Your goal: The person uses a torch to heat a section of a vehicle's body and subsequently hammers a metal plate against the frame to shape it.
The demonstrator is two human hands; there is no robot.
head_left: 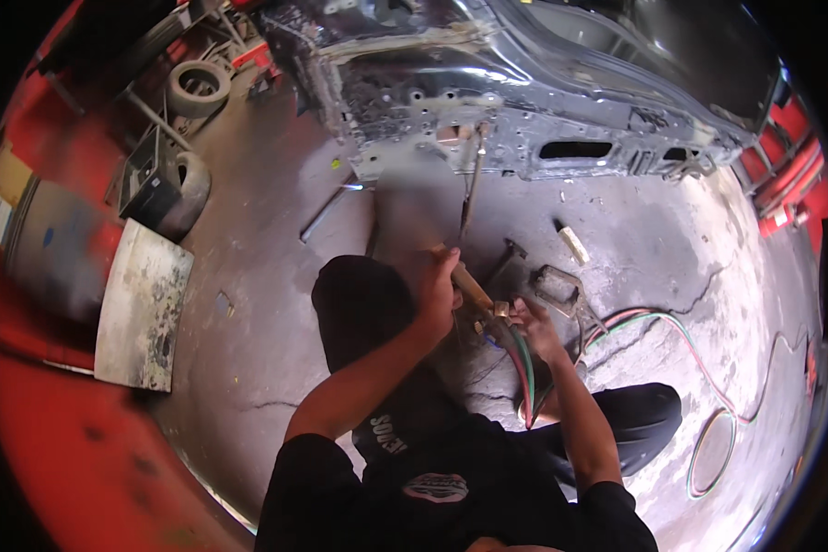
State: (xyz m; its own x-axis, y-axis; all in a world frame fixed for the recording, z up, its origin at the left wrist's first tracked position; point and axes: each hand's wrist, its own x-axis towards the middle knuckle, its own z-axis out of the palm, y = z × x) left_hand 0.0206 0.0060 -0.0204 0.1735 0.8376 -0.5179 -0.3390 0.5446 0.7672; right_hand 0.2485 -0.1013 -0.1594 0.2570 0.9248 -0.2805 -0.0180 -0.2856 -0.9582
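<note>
My left hand (440, 290) is wrapped around the tan handle of a gas torch (474, 288). My right hand (535, 324) has its fingers closed at the brass valve (501, 310) on the torch's near end. Red and green twin hoses (526, 373) run down from that end between my legs. Beyond my left hand a long thin metal bar (473, 179) slants up to the dark car body shell (432, 110); whether it joins the torch I cannot tell. A blurred patch hides part of the floor and panel left of the bar.
On the floor to the right lie a hammer (513, 253), a metal clamp (561, 290) and a pale block (573, 244). Hoses loop (713, 451) farther right. Leftward are a thin rod (327, 216), a worn pale panel (144, 308), a black box (147, 179) and tyres (199, 89).
</note>
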